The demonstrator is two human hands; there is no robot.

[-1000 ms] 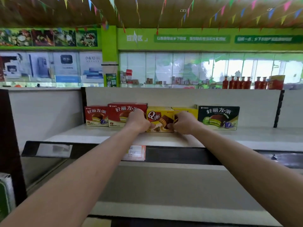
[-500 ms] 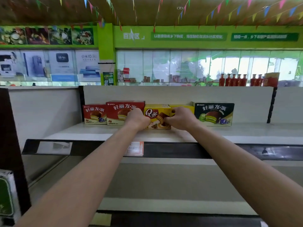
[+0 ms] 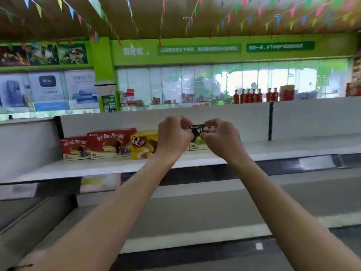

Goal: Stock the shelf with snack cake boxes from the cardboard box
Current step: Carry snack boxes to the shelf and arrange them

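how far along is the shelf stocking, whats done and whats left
Done: two red boxes and a yellow box stand in a row on the shelf. In hand: the left hand and right hand are curled in front of the black and green box; whether they grip it is unclear. Left: the shelf's right side is bare. The cardboard box is out of view, so the remaining count is unknown.
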